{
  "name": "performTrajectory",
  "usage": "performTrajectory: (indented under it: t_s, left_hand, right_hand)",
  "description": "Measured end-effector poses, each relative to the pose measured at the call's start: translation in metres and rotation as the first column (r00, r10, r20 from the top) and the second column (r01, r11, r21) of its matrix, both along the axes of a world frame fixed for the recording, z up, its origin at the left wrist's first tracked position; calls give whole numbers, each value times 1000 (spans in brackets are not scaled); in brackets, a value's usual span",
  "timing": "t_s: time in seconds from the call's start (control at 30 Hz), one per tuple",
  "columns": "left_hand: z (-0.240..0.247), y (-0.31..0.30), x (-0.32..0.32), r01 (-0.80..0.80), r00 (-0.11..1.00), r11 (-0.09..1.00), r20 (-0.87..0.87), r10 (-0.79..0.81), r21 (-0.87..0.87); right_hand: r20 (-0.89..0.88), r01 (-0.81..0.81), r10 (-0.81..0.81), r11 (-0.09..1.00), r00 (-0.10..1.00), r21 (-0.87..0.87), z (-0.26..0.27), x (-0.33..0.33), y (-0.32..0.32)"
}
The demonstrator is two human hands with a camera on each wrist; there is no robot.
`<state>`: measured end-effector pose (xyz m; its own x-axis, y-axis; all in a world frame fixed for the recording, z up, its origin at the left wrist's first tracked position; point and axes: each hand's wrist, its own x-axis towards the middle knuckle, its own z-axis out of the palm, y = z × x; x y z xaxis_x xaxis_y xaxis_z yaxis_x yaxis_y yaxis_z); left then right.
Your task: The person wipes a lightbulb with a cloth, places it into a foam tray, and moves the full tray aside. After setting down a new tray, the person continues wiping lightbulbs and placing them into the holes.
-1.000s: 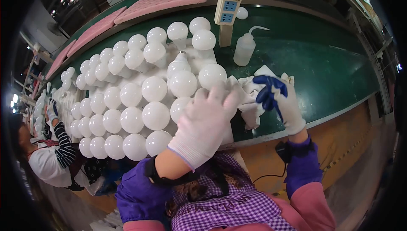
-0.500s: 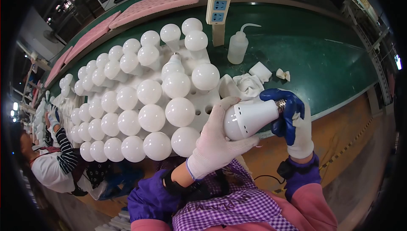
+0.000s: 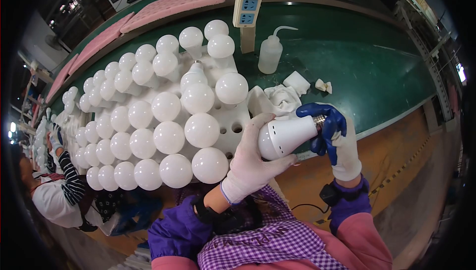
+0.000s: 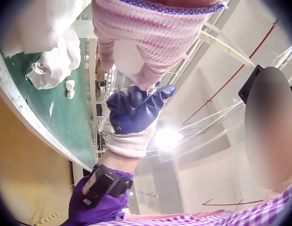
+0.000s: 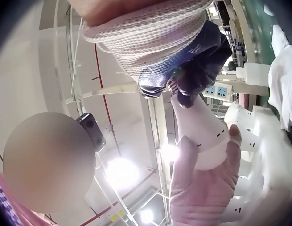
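Note:
A white light bulb (image 3: 291,136) is held sideways in front of the apron, its dome to the left and its metal screw base to the right. My left hand (image 3: 250,163), in a white knit glove, grips the dome, with thumb and fingers on opposite sides. Blue-coated glove fingers of my right hand (image 3: 337,138) curl round the screw base. Seen from the right wrist, the bulb (image 5: 200,127) shows small dark slots near its dome, and part of the screw base is hidden by the blue fingers. Just beyond the bulb lies a crumpled white cloth (image 3: 277,100).
Rows of white bulbs (image 3: 168,136) stand dome-up in a white holed tray (image 3: 233,141) at the left. A squeeze bottle (image 3: 270,54) and a socket post (image 3: 248,10) stand farther back on the green table (image 3: 367,67). Another person (image 3: 59,190) works at far left.
The left hand came back from the bulb tray and a bulb is now held between both hands. The right hand, earlier near the cloth, has taken its screw base.

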<state>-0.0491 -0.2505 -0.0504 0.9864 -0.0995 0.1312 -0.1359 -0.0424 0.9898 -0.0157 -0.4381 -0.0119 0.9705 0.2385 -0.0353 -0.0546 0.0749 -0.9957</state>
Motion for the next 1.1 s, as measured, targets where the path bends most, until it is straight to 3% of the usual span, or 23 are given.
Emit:
performTrajectory:
  t_s: [0.07,0.13,0.17,0.2,0.27,0.3,0.37,0.4,0.47,0.5,0.57,0.7,0.77,0.9,0.97,1.0,1.07,1.1]
  left_hand:
    - [-4,1,0,-85,983,977,176,51,197]
    - [-6,1,2,-75,982,979,182,40,191]
    - [-6,1,2,-66,981,980,189,30,187]
    - [-4,2,2,-65,982,981,189,29,184]
    - [4,3,2,35,998,999,-48,-33,38]
    - [2,3,2,36,998,999,-49,-34,37]
    - [-4,2,2,106,965,927,-189,-184,-360]
    - [-4,3,2,106,964,926,-190,-185,-362]
    - [-3,4,3,102,897,823,-307,-319,-558]
    - [-3,4,3,102,896,823,-307,-320,-559]
    - [-3,3,2,42,814,717,-393,-429,-695]
    - [-18,-2,0,108,887,759,-282,-365,-642]
    - [-21,-1,-2,120,850,591,-225,-476,-798]
    - [-27,2,3,22,768,547,-336,-545,-837]
    - [-34,1,3,-41,706,415,-320,-632,-909]
    - [-36,0,3,-50,708,415,-326,-626,-908]
    - [-37,-3,4,-122,676,239,-257,-691,-963]
    - [-39,-3,5,-127,679,238,-260,-687,-963]
  right_hand:
    - [-2,-13,13,1000,1000,-4,-3,3,0]
    - [182,-40,32,999,983,37,-10,7,1]
    - [65,-63,60,997,996,35,-6,6,-3]
    - [64,-62,60,998,996,32,-8,6,-5]
    - [174,-83,83,997,981,-7,-16,7,-7]
    - [173,-82,82,997,982,-7,-18,8,-8]
    - [280,-128,138,990,950,-52,-21,11,-13]
    - [278,-128,137,990,951,-54,-23,11,-15]
    - [302,-150,171,984,938,-93,-24,12,-19]
    - [302,-149,171,984,938,-94,-23,12,-18]
    - [297,-143,165,985,941,-94,-19,13,-16]
    - [264,-124,137,990,955,-65,-22,12,-15]
    - [192,-110,109,994,975,-4,-23,12,-15]
    - [190,-100,100,995,977,-11,-27,10,-12]
    - [121,-48,52,998,991,-38,-25,10,-10]
    - [114,-56,60,998,992,-37,-24,10,-9]
    - [42,-41,42,999,998,-25,-20,9,-7]
    - [-5,-30,29,999,1000,-36,-19,9,-7]
